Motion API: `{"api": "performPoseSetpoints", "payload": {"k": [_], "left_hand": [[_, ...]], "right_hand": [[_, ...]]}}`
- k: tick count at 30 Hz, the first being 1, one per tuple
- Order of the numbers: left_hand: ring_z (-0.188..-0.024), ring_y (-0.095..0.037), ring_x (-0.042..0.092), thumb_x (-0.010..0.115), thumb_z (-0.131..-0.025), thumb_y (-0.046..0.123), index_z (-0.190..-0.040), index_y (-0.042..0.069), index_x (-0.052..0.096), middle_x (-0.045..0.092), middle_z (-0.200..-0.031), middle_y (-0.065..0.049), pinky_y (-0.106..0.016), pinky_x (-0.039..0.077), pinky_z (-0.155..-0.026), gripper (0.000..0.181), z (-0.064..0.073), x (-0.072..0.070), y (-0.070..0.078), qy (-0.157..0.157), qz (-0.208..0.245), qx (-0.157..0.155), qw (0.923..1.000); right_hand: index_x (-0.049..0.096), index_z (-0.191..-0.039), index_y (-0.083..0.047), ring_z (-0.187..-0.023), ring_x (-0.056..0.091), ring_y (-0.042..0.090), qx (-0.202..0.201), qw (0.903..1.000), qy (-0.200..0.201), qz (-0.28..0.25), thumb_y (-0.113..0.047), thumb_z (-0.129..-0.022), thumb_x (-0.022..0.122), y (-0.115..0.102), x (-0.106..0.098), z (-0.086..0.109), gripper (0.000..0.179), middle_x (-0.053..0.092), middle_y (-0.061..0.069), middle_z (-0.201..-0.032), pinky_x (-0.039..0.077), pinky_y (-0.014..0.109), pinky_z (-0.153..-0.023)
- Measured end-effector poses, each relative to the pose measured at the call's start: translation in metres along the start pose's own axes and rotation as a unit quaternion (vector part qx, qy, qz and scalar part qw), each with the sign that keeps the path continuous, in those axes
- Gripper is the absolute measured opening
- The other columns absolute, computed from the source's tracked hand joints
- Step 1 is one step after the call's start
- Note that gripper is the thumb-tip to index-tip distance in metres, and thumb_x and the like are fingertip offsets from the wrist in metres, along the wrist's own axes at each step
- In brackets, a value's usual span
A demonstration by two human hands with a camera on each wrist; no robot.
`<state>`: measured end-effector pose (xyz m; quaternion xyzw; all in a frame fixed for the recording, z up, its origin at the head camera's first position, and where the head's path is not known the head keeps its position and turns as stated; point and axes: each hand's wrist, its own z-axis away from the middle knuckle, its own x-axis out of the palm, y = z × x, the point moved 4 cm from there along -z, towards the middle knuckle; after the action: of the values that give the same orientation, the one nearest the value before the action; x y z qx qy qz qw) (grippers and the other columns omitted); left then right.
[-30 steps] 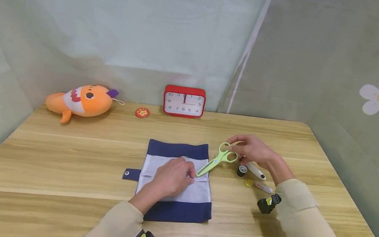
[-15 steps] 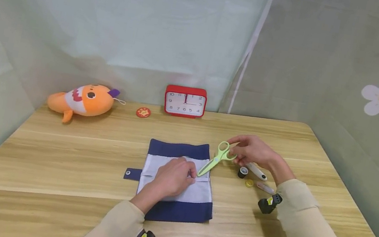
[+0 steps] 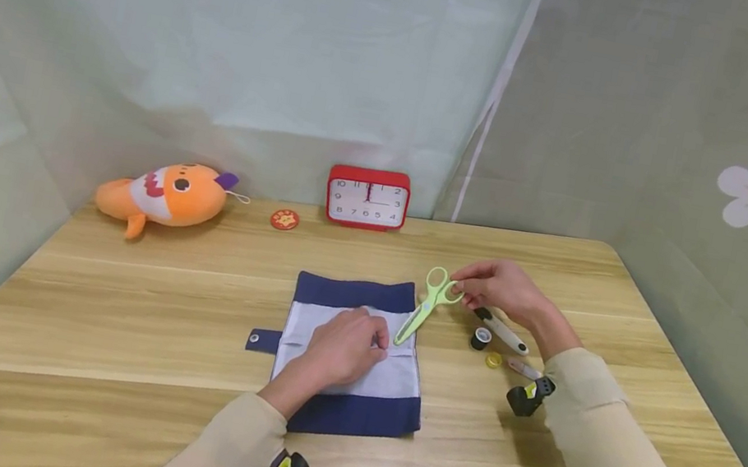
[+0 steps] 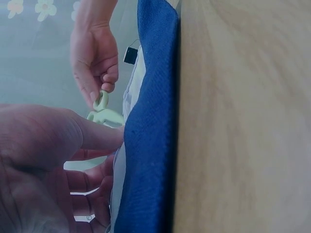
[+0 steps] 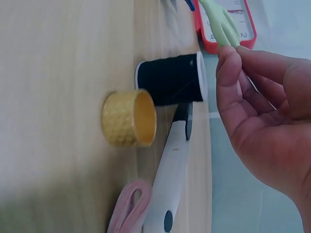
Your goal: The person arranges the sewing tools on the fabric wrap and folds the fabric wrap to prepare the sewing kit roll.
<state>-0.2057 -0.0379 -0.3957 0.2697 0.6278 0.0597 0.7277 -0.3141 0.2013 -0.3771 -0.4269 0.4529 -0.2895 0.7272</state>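
Note:
An opened navy cloth pouch (image 3: 348,415) with a pale lining and a snap tab lies flat on the table. My left hand (image 3: 342,346) rests on its lining, thumb and curled fingers at the inner pocket's edge; in the left wrist view they appear to pinch the cloth. My right hand (image 3: 502,291) pinches one finger loop of light green scissors (image 3: 427,307) between thumb and fingertips. The scissors hang tilted, handles raised, blades pointing down at the pocket beside my left fingertips. Whether the tip is inside the pocket cannot be made out.
Right of the pouch lie a black thread spool (image 5: 170,79), a gold thimble (image 5: 127,119), a white-handled tool (image 5: 167,179) and a pink looped strip (image 5: 129,206). Farther back are a red clock (image 3: 367,199), a round red badge (image 3: 285,219) and an orange plush toy (image 3: 165,192).
My right hand has risen slightly, and the scissors' handles have swung up and left, standing steeper, with the tip a little farther right. My left hand stays on the pouch.

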Motion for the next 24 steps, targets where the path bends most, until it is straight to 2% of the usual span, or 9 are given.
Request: {"api": "performPoseSetpoints", "payload": {"k": [6,10,15,24], "left_hand": [[-0.085,-0.017,0.055,0.076,-0.097,0.017,-0.091,0.018,0.072,0.06,-0.091,0.0,-0.035,0.049,-0.068,0.007,-0.001,0.0,-0.001,-0.003,0.002,-0.001,1.0],[-0.085,-0.017,0.055,0.075,-0.097,0.017,-0.091,0.018,0.072,0.06,-0.092,0.0,-0.035,0.049,-0.068,0.007,-0.001,0.001,-0.001,-0.003,0.002,-0.001,1.0],[-0.085,-0.017,0.055,0.076,-0.097,0.018,-0.092,0.018,0.072,0.06,-0.091,0.0,-0.034,0.048,-0.068,0.006,-0.001,0.0,-0.001,-0.004,0.002,0.0,1.0],[-0.084,-0.017,0.055,0.076,-0.096,0.018,-0.091,0.018,0.072,0.06,-0.091,0.0,-0.033,0.048,-0.066,0.007,-0.001,0.0,0.0,-0.001,0.001,0.003,1.0]], "right_hand": [[0.071,-0.125,0.007,-0.087,0.071,0.023,-0.009,0.9989,-0.004,0.045,-0.006,-0.103,0.063,-0.009,0.004,-0.003,0.027,0.075,0.025,-0.113,0.062,0.035,-0.083],[0.073,-0.122,0.004,-0.084,0.07,0.019,-0.019,0.9964,-0.01,0.082,-0.008,-0.103,0.064,-0.014,0.01,-0.007,0.025,0.077,0.021,-0.108,0.062,0.035,-0.082],[0.075,-0.12,0.001,-0.081,0.069,0.016,-0.023,0.9935,-0.024,0.108,-0.009,-0.102,0.065,-0.021,0.018,-0.009,0.023,0.078,0.013,-0.102,0.06,0.035,-0.075],[0.072,-0.123,0.002,-0.076,0.07,0.016,-0.019,0.9953,-0.059,0.074,-0.006,-0.102,0.064,-0.023,0.034,-0.013,0.024,0.076,0.015,-0.103,0.062,0.033,-0.07]]}}
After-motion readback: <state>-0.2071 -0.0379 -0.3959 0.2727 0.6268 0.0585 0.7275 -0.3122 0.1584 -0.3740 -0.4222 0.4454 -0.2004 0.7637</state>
